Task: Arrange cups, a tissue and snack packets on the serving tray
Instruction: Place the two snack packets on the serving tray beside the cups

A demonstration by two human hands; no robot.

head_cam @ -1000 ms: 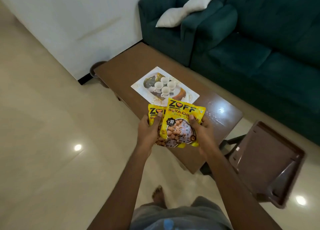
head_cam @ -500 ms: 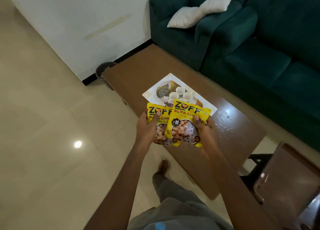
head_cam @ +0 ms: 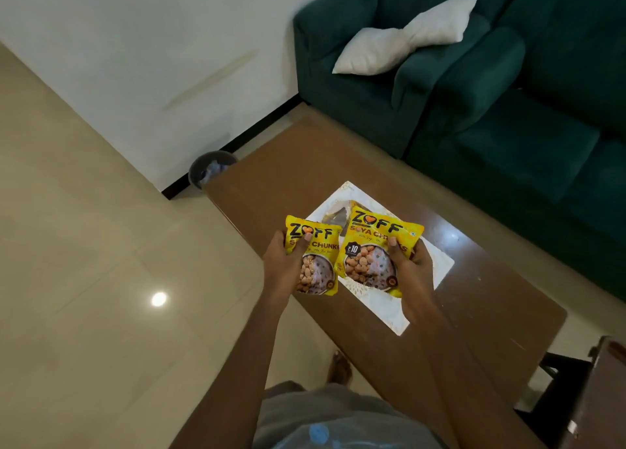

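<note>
I hold two yellow soya-chunk snack packets above the near edge of the brown coffee table (head_cam: 467,313). My left hand (head_cam: 283,265) grips the left packet (head_cam: 315,255) by its left side. My right hand (head_cam: 411,265) grips the right packet (head_cam: 376,249) by its right side. The two packets are apart, side by side. Under them lies the white serving tray (head_cam: 382,309), mostly covered by the right packet. The cups on the tray are hidden behind the packets. No tissue is visible.
A dark green sofa (head_cam: 508,110) with a white cushion (head_cam: 403,39) stands behind the table. A dark waste bin (head_cam: 210,167) sits by the wall at the table's far left corner. A brown chair (head_cam: 596,394) stands at the right. My foot (head_cam: 338,367) is beside the table.
I have stepped closer to the table. The two packets overlapped before and are now pulled apart, one in each hand, and they now cover the cups on the tray.
</note>
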